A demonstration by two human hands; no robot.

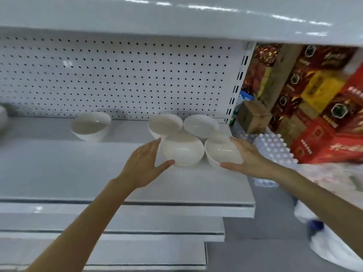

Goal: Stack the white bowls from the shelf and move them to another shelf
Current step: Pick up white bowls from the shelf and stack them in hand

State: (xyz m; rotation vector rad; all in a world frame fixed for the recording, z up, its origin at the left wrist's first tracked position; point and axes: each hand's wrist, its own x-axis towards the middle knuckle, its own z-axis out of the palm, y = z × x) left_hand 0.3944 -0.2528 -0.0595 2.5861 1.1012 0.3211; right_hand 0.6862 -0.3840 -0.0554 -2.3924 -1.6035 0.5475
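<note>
Both hands are spread: left hand [144, 165] beside the near bowl [181, 152], right hand [248, 158] cupping the right bowl [221, 152]; two more bowls [200, 124] crowd just behind.

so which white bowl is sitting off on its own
The round white bowl at the left of the shelf; the other four cluster by the hands.

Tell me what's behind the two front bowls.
Two more white bowls, back left and back right, in front of the pegboard. Their lower parts are hidden by the front bowls.
</note>
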